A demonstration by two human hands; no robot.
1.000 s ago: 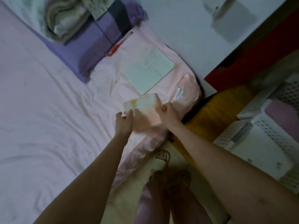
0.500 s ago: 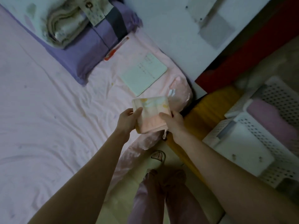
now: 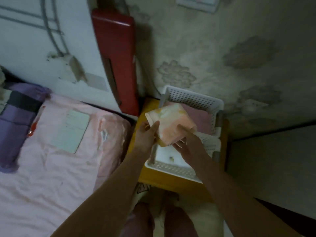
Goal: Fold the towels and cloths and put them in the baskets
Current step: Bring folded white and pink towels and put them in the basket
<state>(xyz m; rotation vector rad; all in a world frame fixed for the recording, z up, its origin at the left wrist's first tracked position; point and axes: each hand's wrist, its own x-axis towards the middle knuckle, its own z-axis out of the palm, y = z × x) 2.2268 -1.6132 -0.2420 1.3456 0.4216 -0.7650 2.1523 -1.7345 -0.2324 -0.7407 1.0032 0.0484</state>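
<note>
A folded pink and yellow cloth (image 3: 172, 124) hangs in the air above two white perforated baskets. My left hand (image 3: 147, 134) grips its left edge with the thumb on top. My right hand (image 3: 186, 142) holds its lower right corner from underneath. The near basket (image 3: 171, 168) holds a folded white cloth (image 3: 168, 155). The far basket (image 3: 193, 96) holds a folded mauve towel (image 3: 200, 117). Both baskets stand on a yellow wooden stool (image 3: 164, 182) beside the bed.
The bed with a pink sheet (image 3: 51, 177) fills the left. On it lie a pale green notebook (image 3: 71, 130), a red pen (image 3: 34, 125) and a purple pillow (image 3: 15, 117). A red panel (image 3: 116, 57) leans on the wall. My legs (image 3: 159, 219) show below.
Both hands lifted the folded cloth off the bed and carried it right, over the baskets. The camera turned right with it.
</note>
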